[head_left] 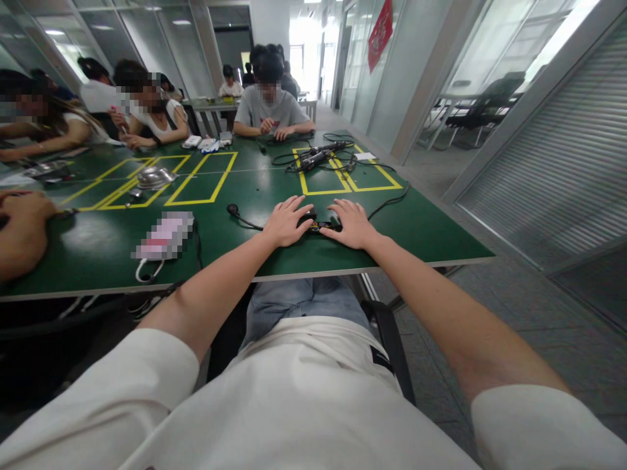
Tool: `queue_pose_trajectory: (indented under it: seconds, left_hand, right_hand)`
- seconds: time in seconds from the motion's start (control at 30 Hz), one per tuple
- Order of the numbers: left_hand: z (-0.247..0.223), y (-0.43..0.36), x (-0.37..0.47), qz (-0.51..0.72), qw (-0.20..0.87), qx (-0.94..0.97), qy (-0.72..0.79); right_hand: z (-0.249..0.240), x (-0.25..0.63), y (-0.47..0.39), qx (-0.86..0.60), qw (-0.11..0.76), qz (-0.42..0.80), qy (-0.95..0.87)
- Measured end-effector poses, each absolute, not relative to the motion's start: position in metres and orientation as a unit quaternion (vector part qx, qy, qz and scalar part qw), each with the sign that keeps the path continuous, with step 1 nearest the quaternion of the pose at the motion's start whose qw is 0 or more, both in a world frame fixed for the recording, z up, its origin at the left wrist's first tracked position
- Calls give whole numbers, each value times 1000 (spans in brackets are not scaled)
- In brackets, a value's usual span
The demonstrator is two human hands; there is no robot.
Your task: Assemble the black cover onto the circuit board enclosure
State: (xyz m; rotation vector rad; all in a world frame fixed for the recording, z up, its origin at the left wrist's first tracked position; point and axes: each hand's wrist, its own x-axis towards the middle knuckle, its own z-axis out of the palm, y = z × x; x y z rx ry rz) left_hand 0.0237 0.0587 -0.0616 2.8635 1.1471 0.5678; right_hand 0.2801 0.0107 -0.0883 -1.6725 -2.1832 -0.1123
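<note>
My left hand (pixel 288 222) lies flat with its fingers apart at the left end of a small dark object with yellow markings (pixel 321 226) near the table's front edge. On the other side, my right hand (pixel 351 223) has its fingers spread, the thumb reaching toward the same object. Both hands partly cover it, so its kind is not plain. A black cable with a rounded black plug-like end (pixel 232 209) runs toward my left hand. Past my right hand, another black cable (pixel 392 203) curves up the table.
The green table (pixel 441 238) bears yellow taped rectangles. Black tools with tangled cables (pixel 321 155) lie ahead, a shiny metal bowl (pixel 155 177) further left, and a blurred pink item (pixel 166 235) nearer. A co-worker's arm (pixel 22 228) rests at left; several people sit beyond.
</note>
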Motion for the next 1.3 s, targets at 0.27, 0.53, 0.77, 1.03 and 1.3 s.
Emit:
queue_pose_trajectory:
  seconds: [0.27, 0.53, 0.77, 1.03, 1.3]
  left_hand:
    - [-65, 69, 24, 215, 46, 881, 419]
    - [-66, 91, 15, 230, 64, 857, 456]
    - [-38, 75, 37, 274, 33, 878, 390]
    - [-51, 51, 32, 184, 46, 935, 301]
    - [-62, 46, 29, 219, 28, 929, 298]
  right_hand:
    - [-86, 291, 23, -617, 171, -43, -767]
    - [-86, 291, 29, -652, 164, -15, -740]
    - [-83, 289, 29, -668, 155, 5, -728]
    - [-85, 288, 33, -673, 158, 10, -722]
    - [-89, 288, 37, -664, 182, 7, -725]
